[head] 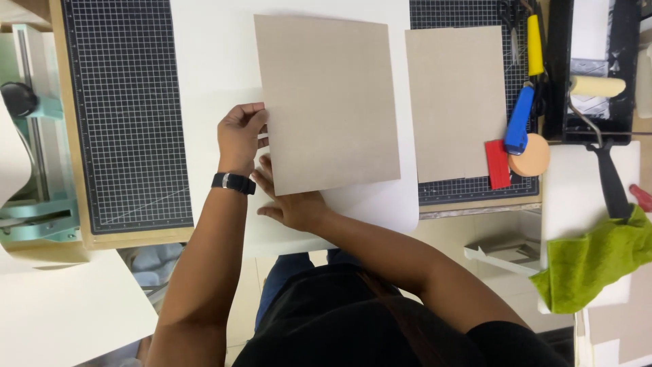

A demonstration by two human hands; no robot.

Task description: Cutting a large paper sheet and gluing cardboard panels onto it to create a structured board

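Observation:
My left hand (240,134), with a black watch on the wrist, grips the left edge of a grey cardboard sheet (329,102). The sheet lies slightly tilted over a large white paper sheet (216,68) on the table. My right hand (291,204) rests flat on the white paper at the cardboard's lower left corner, fingers spread and holding nothing. A second grey cardboard sheet (455,102) lies to the right on a black cutting mat (475,191).
Another black gridded mat (125,115) lies at the left, beside a teal machine (34,143). At the right are a blue-handled tool (519,119), a red block (497,163), an orange round pad (531,156), a roller (598,85) in a black tray and a green cloth (598,261).

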